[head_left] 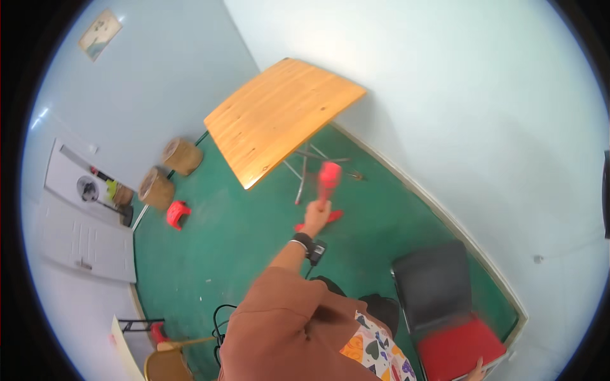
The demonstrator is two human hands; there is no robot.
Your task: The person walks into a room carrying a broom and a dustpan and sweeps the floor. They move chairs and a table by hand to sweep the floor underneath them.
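Note:
My left hand reaches out in front, closed round the handle of a red tool with a wider, rounded end pointing away from me. The tool is blurred, and its exact kind is unclear. Behind the wrist shows a flat red piece; I cannot tell whether it belongs to the tool or lies on the floor. At the lower right edge my right hand has its fingers closed on the rim of the red seat of a chair with a black backrest. Most of that hand is cut off.
A tilted-looking wooden folding table stands ahead by the walls. Two stump-like stools, a small red plastic stool and a fan are at the left. Black cable and a brown chair are at the lower left.

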